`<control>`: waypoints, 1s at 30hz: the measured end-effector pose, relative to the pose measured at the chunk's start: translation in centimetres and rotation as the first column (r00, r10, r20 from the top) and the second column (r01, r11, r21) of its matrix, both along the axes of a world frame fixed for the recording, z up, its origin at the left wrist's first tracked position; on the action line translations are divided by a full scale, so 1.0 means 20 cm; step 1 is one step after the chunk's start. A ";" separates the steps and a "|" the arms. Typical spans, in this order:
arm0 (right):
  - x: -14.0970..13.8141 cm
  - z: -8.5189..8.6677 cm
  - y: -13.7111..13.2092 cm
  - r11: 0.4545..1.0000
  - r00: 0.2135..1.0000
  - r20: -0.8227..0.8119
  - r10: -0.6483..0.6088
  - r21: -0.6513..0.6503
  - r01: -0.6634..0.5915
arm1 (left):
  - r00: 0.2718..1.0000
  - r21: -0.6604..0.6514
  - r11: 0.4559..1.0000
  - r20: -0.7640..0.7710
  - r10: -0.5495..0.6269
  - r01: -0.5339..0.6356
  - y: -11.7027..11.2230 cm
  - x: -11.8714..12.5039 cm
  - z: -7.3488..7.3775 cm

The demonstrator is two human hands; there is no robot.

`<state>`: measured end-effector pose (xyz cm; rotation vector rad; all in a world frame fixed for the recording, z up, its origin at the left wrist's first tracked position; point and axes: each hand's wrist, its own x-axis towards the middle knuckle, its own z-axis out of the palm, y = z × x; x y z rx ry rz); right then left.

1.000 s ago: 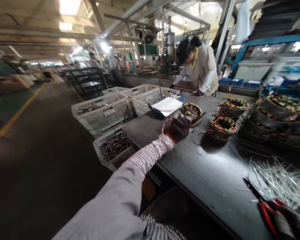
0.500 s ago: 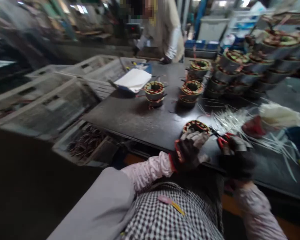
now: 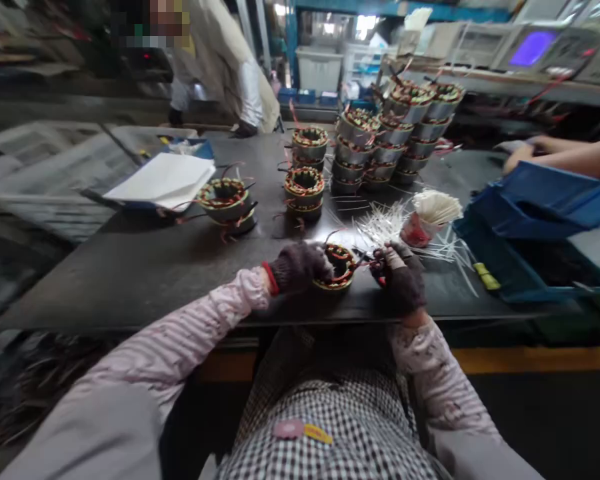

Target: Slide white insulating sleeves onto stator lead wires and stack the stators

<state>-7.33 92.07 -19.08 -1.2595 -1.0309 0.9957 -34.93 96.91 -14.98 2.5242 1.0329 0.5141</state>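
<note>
In front of me on the dark table lies a motor stator (image 3: 336, 286), a ring with copper windings and a pale edge. My left hand (image 3: 299, 265), in a dark glove, is closed on the stator's left rim; its fingertips are partly hidden at the opening. Just right of the ring, my gloved right hand (image 3: 403, 275) is wrapped around cutting pliers (image 3: 364, 257) with red handles. The pliers' jaws point left at the stator's right edge, where a reddish wire shows; whether they touch it I cannot tell.
Stacked stators (image 3: 353, 157) stand behind. Other stators (image 3: 304, 200) are nearer. White cable ties (image 3: 383, 223) lie beside a red-wrapped bundle (image 3: 433, 210). Blue bins (image 3: 545, 267) stand right, papers (image 3: 165, 179) and crates (image 3: 75, 187) left. A co-worker's arms (image 3: 560, 157) reach in; another person (image 3: 230, 67) stands behind.
My view has swung right, bringing the blue bins and a co-worker's arms into sight. My left hand has shifted from the stator's front to its left side. The pliers remain in my right hand.
</note>
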 end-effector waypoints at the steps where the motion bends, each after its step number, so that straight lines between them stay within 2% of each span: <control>1: 0.07 0.03 0.01 0.999 0.999 -0.038 -0.023 -0.039 0.022 | 0.999 -0.040 0.998 0.026 -0.043 0.044 0.01 -0.01 0.01; 3: 0.22 0.09 0.02 0.991 0.991 -0.031 -0.129 -0.047 0.127 | 0.988 -0.149 0.978 0.070 -0.136 0.145 -0.02 -0.03 0.02; 4: 0.30 0.11 0.03 0.979 0.980 -0.019 -0.200 -0.036 0.199 | 0.987 -0.178 0.972 0.077 -0.145 0.156 -0.04 -0.05 0.01; 7: 0.51 0.18 0.12 0.929 0.929 -0.008 -0.369 -0.028 0.369 | 0.998 -0.124 0.991 0.061 -0.034 0.042 -0.12 -0.07 -0.03; 9: 0.60 0.20 0.23 0.906 0.907 -0.005 -0.422 -0.047 0.421 | 0.991 -0.040 0.998 0.125 0.051 -0.046 -0.17 -0.05 -0.08; 10: 0.63 0.21 0.29 0.901 0.902 -0.005 -0.432 -0.058 0.431 | 0.984 -0.002 0.998 0.170 0.056 -0.057 -0.18 -0.03 -0.11; 13: 0.64 0.20 0.46 0.873 0.873 -0.016 -0.487 -0.051 0.486 | 0.975 0.149 0.989 0.221 -0.012 -0.022 -0.22 0.00 -0.19; 16: 0.62 0.21 0.52 0.799 0.798 -0.069 -0.598 0.028 0.601 | 0.973 0.263 0.965 0.229 -0.041 -0.021 -0.23 -0.01 -0.23; 19: 0.58 0.22 0.42 0.706 0.714 -0.139 -0.686 0.108 0.700 | 0.969 0.290 0.957 0.240 -0.054 -0.018 -0.24 -0.04 -0.24; 21: 0.51 0.19 0.26 0.613 0.663 -0.203 -0.720 0.261 0.746 | 0.976 0.280 0.960 0.210 -0.053 -0.008 -0.25 -0.04 -0.25; 22: 0.44 0.17 0.16 0.566 0.664 -0.225 -0.713 0.374 0.735 | 0.981 0.267 0.964 0.190 -0.032 -0.020 -0.26 -0.03 -0.25; 23: 0.36 0.13 0.04 0.529 0.697 -0.230 -0.679 0.505 0.682 | 0.986 0.248 0.967 0.169 0.009 -0.052 -0.27 -0.01 -0.25; 24: 0.28 0.09 -0.08 0.530 0.756 -0.186 -0.628 0.608 0.591 | 0.985 0.232 0.966 0.157 0.074 -0.109 -0.28 0.02 -0.26; 25: 0.18 0.04 -0.21 0.624 0.846 -0.058 -0.530 0.649 0.435 | 0.976 0.222 0.957 0.154 0.154 -0.186 -0.30 0.06 -0.27; 26: 0.10 0.00 -0.34 0.723 0.919 0.054 -0.390 0.636 0.269 | 0.959 0.219 0.939 0.163 0.233 -0.266 -0.31 0.09 -0.28; 27: 0.03 -0.05 -0.46 0.780 0.943 0.155 -0.294 0.610 0.143 | 0.938 0.215 0.919 0.180 0.295 -0.331 -0.33 0.12 -0.29; 28: -0.03 -0.09 -0.56 0.809 0.943 0.258 -0.212 0.588 0.021 | 0.920 0.208 0.903 0.204 0.335 -0.375 -0.35 0.15 -0.30; 30: -0.07 -0.17 -0.69 0.812 0.904 0.408 -0.127 0.566 -0.141 | 0.897 0.191 0.890 0.254 0.362 -0.413 -0.38 0.17 -0.32</control>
